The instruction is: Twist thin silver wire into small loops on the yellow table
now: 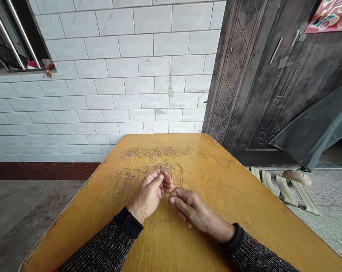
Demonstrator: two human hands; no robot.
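Note:
Above the wooden table (216,211), my left hand (151,190) pinches a thin wire between thumb and forefinger. A round wire loop (152,158) stands up just beyond those fingertips. My right hand (192,207), slightly lower and to the right, has thumb and forefinger pressed together by the wire's lower end; the strand itself is barely visible there. Behind my hands lies a row of thin wire loops (122,173) with long loose tails. A second row of coiled loops (171,151) runs across farther back, partly overlapping.
At the table's right lie a few separate wire loops (206,154) with a trailing strand. A white tiled wall (116,75) rises behind the table. To the right are a dark carved door (253,94), a hanging grey-green sheet (315,128) and a strapped seat (287,192).

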